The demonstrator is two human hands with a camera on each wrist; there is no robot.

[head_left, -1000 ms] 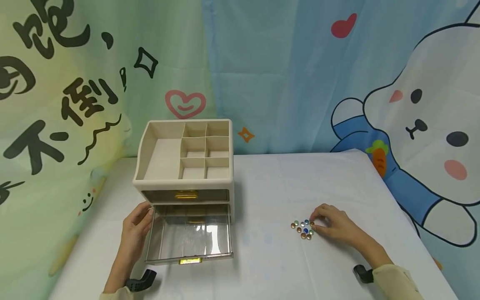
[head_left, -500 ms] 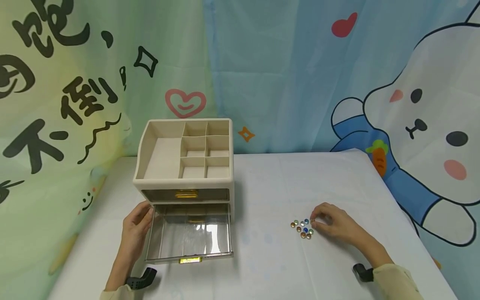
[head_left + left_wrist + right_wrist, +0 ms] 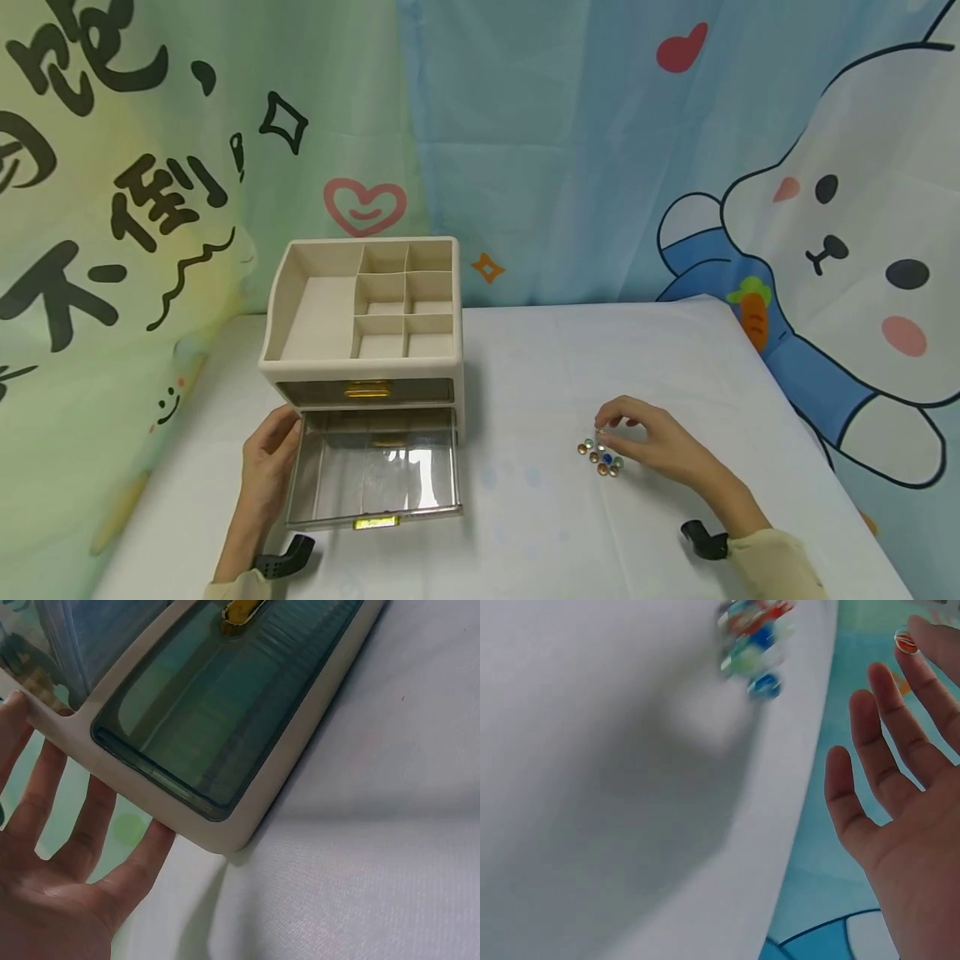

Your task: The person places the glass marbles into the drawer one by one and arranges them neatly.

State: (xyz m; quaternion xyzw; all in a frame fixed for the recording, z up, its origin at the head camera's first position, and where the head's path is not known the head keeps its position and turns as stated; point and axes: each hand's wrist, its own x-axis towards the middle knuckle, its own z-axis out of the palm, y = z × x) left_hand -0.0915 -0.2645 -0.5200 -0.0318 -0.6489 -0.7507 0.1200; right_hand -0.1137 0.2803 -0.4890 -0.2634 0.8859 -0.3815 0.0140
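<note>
1. Beige plastic makes up the organiser (image 3: 360,367), which stands on the white table (image 3: 540,517) ahead of me to the left. Its open top tray is split into seven compartments: one large on the left and six small in a grid on the right.
2. It has two drawers with smoky clear fronts. The upper drawer (image 3: 365,391) sits closed with one gold handle; the lower drawer (image 3: 372,479) is pulled out toward me, with its own gold handle (image 3: 375,522) at the front edge.
3. My left hand (image 3: 267,467) lies flat against the left side of the pulled-out drawer, fingers straight and relaxed, gripping nothing (the left wrist view shows my fingers (image 3: 90,825) along the beige edge of the organiser (image 3: 217,825)).
4. My right hand (image 3: 648,446) hovers over a small cluster of glass beads (image 3: 600,457) on the table, well to the right of the organiser. I count about eight beads there in brown, blue, green and clear, though they are small and bunched, so the count is rough.
5. One bead (image 3: 905,640), striped orange, is pinched at my right fingertips; the other fingers (image 3: 900,742) spread loosely beside it. The rest of the cluster (image 3: 754,641) is blurred in that view.
6. One black strap sits at each wrist, two in all.
7. Behind the table hangs one cartoon backdrop (image 3: 825,208) with a white rabbit.
</note>
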